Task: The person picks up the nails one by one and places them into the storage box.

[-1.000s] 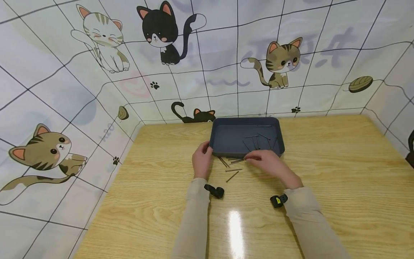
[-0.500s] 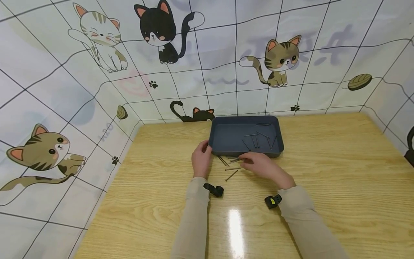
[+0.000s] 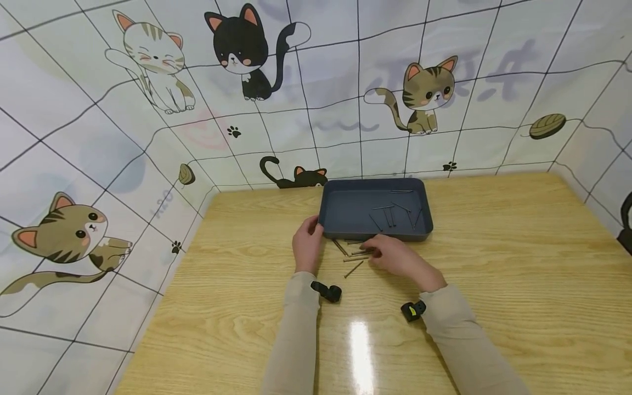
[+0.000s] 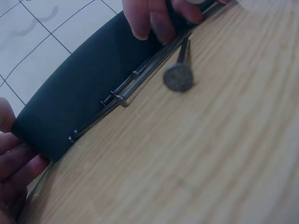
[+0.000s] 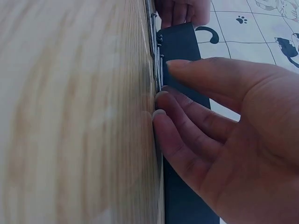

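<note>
A dark blue-grey tray (image 3: 345, 206) lies at the back of the table with several nails (image 3: 390, 216) in its right half. My left hand (image 3: 307, 245) holds the tray's near left corner, thumb and fingers (image 4: 21, 165) on either side of it. Several loose nails (image 3: 356, 260) lie on the table before the tray's front wall. Over them is my right hand (image 3: 395, 257), fingertips at the nails' right ends. In the right wrist view its thumb stands apart from its bent fingers (image 5: 184, 121). One nail head (image 4: 178, 77) looms close in the left wrist view.
The wooden table (image 3: 237, 318) reaches toward me and to both sides. A cat-printed cloth wall (image 3: 336, 99) stands directly behind the tray. Part of a black object (image 3: 626, 225) shows at the far right edge.
My right hand has moved left and slightly toward me along the tray's front. Some loose nails under its fingertips have shifted toward me. The left hand stays at the tray corner.
</note>
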A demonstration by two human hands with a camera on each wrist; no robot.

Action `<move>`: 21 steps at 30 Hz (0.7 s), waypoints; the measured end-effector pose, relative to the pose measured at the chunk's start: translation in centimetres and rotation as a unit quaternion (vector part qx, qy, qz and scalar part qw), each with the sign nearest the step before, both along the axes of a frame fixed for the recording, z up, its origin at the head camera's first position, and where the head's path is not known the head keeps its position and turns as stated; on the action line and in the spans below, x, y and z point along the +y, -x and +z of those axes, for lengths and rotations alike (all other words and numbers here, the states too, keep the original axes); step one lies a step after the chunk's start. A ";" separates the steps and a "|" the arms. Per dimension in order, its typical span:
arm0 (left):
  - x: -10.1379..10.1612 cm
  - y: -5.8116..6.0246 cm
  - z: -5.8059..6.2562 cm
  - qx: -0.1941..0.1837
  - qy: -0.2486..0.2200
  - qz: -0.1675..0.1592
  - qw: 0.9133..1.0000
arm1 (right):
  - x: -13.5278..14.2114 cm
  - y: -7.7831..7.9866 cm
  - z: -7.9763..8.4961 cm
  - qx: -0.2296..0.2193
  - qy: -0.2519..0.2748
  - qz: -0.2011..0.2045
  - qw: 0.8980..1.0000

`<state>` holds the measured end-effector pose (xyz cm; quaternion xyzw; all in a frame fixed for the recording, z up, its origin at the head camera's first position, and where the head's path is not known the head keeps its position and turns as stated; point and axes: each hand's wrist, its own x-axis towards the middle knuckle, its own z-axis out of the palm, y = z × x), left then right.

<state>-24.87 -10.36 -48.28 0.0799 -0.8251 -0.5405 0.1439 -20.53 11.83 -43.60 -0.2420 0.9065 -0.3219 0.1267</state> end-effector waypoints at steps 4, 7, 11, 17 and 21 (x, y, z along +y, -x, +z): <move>0.0 0.1 -0.1 0.000 0.000 0.000 1.000 | -0.1 0.1 -0.4 0.021 -0.017 0.010 1.000; 0.0 0.1 -0.1 0.002 0.000 -0.001 1.000 | -0.1 0.2 -0.6 0.029 -0.027 0.012 0.999; 0.0 0.2 -0.1 0.002 -0.003 -0.001 1.000 | -0.1 0.3 -0.8 0.033 -0.031 0.019 0.999; 0.0 0.1 0.0 -0.001 -0.007 -0.001 1.000 | -0.1 0.2 -0.8 0.034 -0.034 0.019 0.999; 0.0 0.0 -0.2 -0.002 -0.008 0.002 1.000 | -0.1 0.1 -0.8 0.029 -0.038 0.018 0.999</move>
